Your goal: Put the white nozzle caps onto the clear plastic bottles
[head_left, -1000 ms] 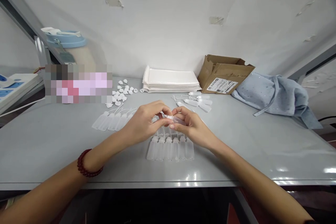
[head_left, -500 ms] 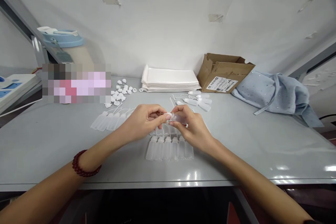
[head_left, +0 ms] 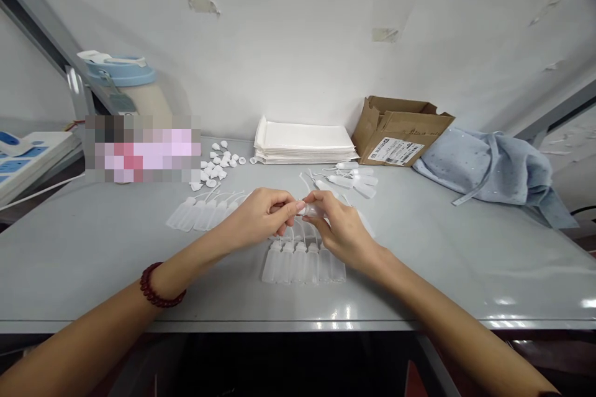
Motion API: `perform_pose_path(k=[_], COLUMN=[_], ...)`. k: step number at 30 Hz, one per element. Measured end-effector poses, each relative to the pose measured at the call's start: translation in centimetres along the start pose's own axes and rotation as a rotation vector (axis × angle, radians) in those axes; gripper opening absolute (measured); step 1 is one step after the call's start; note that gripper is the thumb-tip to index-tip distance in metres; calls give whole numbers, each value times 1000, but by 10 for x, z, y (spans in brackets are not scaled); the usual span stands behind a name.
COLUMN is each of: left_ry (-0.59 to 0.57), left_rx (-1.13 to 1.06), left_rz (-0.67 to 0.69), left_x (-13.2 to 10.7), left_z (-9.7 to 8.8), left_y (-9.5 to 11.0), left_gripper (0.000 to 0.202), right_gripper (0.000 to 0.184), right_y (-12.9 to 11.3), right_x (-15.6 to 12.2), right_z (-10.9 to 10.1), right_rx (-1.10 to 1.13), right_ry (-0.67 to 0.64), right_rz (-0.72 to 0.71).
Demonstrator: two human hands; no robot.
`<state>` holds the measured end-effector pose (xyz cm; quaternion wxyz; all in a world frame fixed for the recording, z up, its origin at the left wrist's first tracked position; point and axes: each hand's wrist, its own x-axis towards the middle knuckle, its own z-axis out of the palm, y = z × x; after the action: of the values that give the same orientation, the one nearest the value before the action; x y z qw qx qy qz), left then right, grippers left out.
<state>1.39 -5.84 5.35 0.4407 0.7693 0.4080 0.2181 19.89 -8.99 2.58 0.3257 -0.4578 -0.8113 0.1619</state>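
Note:
Over the middle of the table, my right hand (head_left: 344, 229) grips a small clear plastic squeeze bottle (head_left: 311, 209), which lies roughly level and is mostly covered by the fingers. My left hand (head_left: 258, 217) is closed at the bottle's neck, thumb and fingers pinching its white cap (head_left: 301, 211). Just below both hands lies a row of similar squeeze bottles (head_left: 300, 263) with thin curved spout tubes. Another row of bottles (head_left: 198, 216) rests left of my left hand. Several loose bottles (head_left: 356, 180) lie beyond my right hand. White caps (head_left: 214, 170) are scattered at the back left.
A stack of white trays (head_left: 305, 142) stands against the wall. Right of it are an open cardboard box (head_left: 403, 130) and a pale blue cloth bag (head_left: 488, 167). A blue-lidded tumbler (head_left: 123, 74) and a power strip (head_left: 28, 158) are at the left. The grey table (head_left: 223, 298) ends nearest me.
My hands stay together on the bottle; the left fingers have shifted around the cap and the bottle shows less. The whole view has moved slightly.

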Motion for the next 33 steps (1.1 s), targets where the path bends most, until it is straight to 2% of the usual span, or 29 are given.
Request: perform_pose_path(k=[3,7,9,11,15,19,27,33], left_ry=[14,130,176,172,16,-30,36,133], left_rx=[47,341,389,322,141,76,202,457], left_rz=[71,349,416,354,93,41,145,460], left_x=[-1,0,0,-1,-3,-2,0,1], left_z=[2,7,8,7,3,2,4,6], left_y=[-3,-10,-12,-11,-2,0,-5,-13], left_gripper=[29,20,18,19,35,39,36,28], right_gripper=[22,20,20,21,21,25,25,18], right_y=[0,0,0,0,2,5,0,-1], right_x=[1,2,3,3,1,0,1,2], right_z=[-1,-4,-5,-5,-3,-1,-6,-8], right_rx=[22,77,85,67,-43,-137,-62,59], right_ry=[-11,-59,-57,-25,41,29,-30,-92], right_rz=[-2,54,67,48,-55,-130,-105,-4])
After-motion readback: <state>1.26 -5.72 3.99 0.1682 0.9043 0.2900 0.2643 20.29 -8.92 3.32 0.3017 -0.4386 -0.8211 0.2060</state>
